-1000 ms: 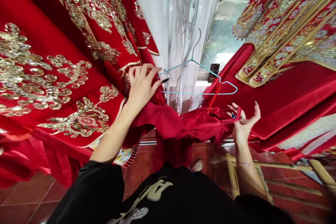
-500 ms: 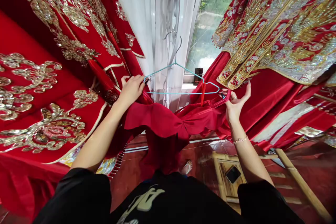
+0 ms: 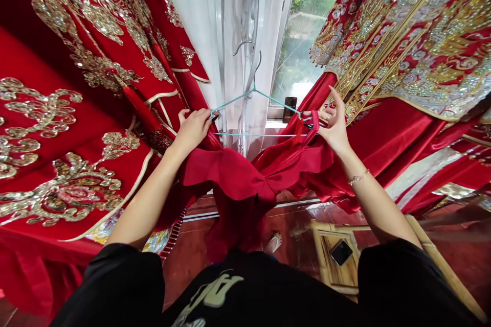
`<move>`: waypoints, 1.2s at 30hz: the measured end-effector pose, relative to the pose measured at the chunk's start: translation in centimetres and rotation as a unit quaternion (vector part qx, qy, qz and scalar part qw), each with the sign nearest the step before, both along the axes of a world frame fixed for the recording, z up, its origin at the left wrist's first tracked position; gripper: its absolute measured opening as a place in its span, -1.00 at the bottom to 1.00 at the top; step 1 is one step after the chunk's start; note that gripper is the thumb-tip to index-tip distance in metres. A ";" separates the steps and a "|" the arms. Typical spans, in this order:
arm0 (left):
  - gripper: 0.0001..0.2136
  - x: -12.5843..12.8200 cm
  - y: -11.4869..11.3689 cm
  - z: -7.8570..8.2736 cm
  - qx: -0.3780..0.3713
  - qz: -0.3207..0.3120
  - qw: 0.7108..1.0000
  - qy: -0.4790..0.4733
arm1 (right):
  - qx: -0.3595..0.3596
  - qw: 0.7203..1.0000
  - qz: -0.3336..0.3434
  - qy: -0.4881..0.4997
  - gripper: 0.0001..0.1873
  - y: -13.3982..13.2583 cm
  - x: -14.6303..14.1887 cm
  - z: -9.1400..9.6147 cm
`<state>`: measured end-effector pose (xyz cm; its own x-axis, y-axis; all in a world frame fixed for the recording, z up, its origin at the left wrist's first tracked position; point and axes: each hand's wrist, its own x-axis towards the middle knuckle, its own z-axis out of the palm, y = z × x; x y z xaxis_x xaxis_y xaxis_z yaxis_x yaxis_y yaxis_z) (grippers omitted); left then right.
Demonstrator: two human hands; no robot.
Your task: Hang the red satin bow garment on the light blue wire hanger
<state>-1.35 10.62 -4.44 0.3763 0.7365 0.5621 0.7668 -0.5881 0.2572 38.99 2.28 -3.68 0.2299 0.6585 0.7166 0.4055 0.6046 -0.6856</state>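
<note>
A light blue clothes hanger with a silver hook is upright in front of me, and a red dress hangs below it. My left hand is closed around the hanger's left end, where the dress's left side meets it. My right hand pinches the dress's right shoulder strap at the hanger's right end, and the strap loops over that end. A red ribbon loop also hangs by the right notch. A bracelet circles my right wrist.
Red garments with sequins hang close on the left. A beaded red and gold jacket hangs on the right. Behind the hanger are white curtains, a window and a phone. Another phone lies on a bamboo chair.
My right hand has moved left and inward, bringing the strap over the hanger's right end, which showed bare before. My left hand has stayed at the left end.
</note>
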 end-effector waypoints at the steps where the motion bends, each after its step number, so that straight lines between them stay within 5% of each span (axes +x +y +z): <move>1: -0.71 0.0 0.0 0.0 -0.002 -0.001 1.000 -0.001 | -0.013 0.999 0.020 -0.028 0.15 0.3 -0.1 0.2; 8: -0.71 0.0 -0.1 0.1 -0.017 0.010 1.000 0.019 | -0.065 0.979 -0.010 -0.195 -0.11 -0.2 -1.8 2.2; 13: -0.67 -0.4 -0.6 0.6 -0.021 0.002 0.999 0.029 | -0.127 0.916 -0.018 -0.380 -0.21 -2.3 -1.4 4.4; 16: -0.53 -1.5 -3.1 0.5 0.081 -0.011 0.996 -0.035 | -0.080 0.929 -0.038 -0.359 -0.34 -4.7 0.4 4.7; 20: -0.52 -4.4 -8.7 -0.6 0.278 0.019 0.949 -0.148 | 0.008 0.962 -0.057 -0.266 -0.57 -7.6 2.2 2.7; 23: -0.51 -6.6 -11.8 -1.2 0.228 -0.030 0.971 -0.060 | -0.026 0.949 0.002 -0.313 -0.63 -8.2 1.8 0.6; 26: -0.60 -8.1 -12.1 -0.7 0.062 -0.080 0.994 0.050 | -0.118 0.886 0.047 -0.446 -0.51 -7.1 0.4 -0.6; 30: -0.72 -8.8 -10.2 0.6 -0.108 -0.156 0.975 0.113 | -0.207 0.763 0.009 -0.612 -0.35 -3.9 -0.1 -0.8; 36: -0.71 -9.4 -8.9 3.7 -0.087 -0.164 0.968 0.168 | -0.266 0.664 0.004 -0.699 -0.48 1.4 2.1 0.6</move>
<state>-10.76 1.70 -0.75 0.7460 0.6193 0.2450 0.6043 -0.7840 0.1419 41.11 3.72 -3.06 -0.4199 0.9010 -0.1088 0.8689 0.4337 0.2386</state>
